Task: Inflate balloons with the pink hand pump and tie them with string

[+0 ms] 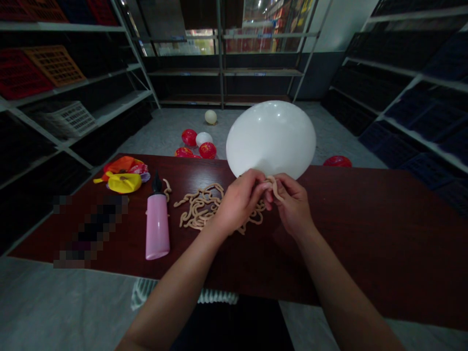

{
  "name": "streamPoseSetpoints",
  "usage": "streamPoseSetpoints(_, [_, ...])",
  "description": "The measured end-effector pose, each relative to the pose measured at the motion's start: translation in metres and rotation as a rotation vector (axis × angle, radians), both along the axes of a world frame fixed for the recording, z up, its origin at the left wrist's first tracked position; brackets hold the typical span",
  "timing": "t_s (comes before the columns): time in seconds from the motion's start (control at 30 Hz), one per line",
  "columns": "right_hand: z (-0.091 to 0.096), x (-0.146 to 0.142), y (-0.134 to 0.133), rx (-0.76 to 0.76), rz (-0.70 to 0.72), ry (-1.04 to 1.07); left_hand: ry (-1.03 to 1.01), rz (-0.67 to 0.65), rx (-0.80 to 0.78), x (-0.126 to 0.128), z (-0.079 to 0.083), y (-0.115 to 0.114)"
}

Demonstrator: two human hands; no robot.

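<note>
A big inflated white balloon (271, 138) floats just above the dark red table (365, 229), its neck pointing down at me. My left hand (239, 200) pinches the balloon's neck with closed fingers. My right hand (290, 204) is closed too, gripping the neck together with a beige clip (274, 186) that curls over its fingers. Right under and left of my hands lies a pile of several beige clips (199, 207).
A pink hand pump (157, 226) lies left of the clips. Uninflated orange and yellow balloons (122, 176) sit at the table's far left. Red and white inflated balloons (199, 144) rest on the floor beyond, one red balloon (337, 161) at right. Shelving lines both sides.
</note>
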State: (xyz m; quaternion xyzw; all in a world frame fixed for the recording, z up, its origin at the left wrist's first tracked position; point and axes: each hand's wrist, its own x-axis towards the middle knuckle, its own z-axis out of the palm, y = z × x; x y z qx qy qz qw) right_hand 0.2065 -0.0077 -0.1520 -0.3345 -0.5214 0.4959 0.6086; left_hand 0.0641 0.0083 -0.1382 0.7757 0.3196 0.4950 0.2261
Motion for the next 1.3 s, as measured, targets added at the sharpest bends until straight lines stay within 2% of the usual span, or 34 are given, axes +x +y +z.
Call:
streamPoseSetpoints(0.2, [0.000, -0.009, -0.006, -0.010, 0.043, -0.071, 0.044, 0.324, 0.409, -0.004, -0.012, 0.000])
streamPoseSetpoints(0.3, [-0.002, -0.018, -0.012, -0.027, 0.101, -0.003, -0.043, 0.371, 0.508, -0.007, -0.012, -0.005])
streamPoseSetpoints(0.37, [-0.003, -0.023, -0.015, -0.038, 0.106, 0.037, -0.149, 0.360, 0.464, -0.007, -0.010, -0.009])
streamPoseSetpoints(0.43, [-0.004, -0.026, -0.017, -0.032, 0.058, 0.042, -0.288, 0.320, 0.338, -0.004, -0.008, -0.011])
streamPoseSetpoints(0.67, [-0.006, -0.023, -0.014, -0.014, -0.247, -0.020, -0.824, 0.145, -0.177, 0.007, 0.002, -0.003])
streamPoseSetpoints(0.8, [-0.002, -0.023, -0.015, 0.007, -0.227, -0.108, -0.997, 0.146, -0.424, 0.003, 0.004, 0.007])
streamPoseSetpoints(0.93, [0.004, -0.022, -0.017, 0.006, -0.232, -0.167, -0.907, 0.142, -0.493, -0.002, 0.004, 0.009])
streamPoseSetpoints(1.13, [0.004, -0.015, -0.012, 0.045, -0.347, -0.148, -0.580, -0.044, -0.286, -0.003, 0.009, 0.006])
streamPoseSetpoints(1.23, [0.005, -0.013, -0.012, 0.058, -0.351, -0.168, -0.471, -0.040, -0.245, -0.005, 0.009, 0.006])
streamPoseSetpoints(1.3, [0.005, -0.013, -0.013, 0.062, -0.326, -0.212, -0.465, -0.010, -0.275, -0.005, 0.007, 0.007])
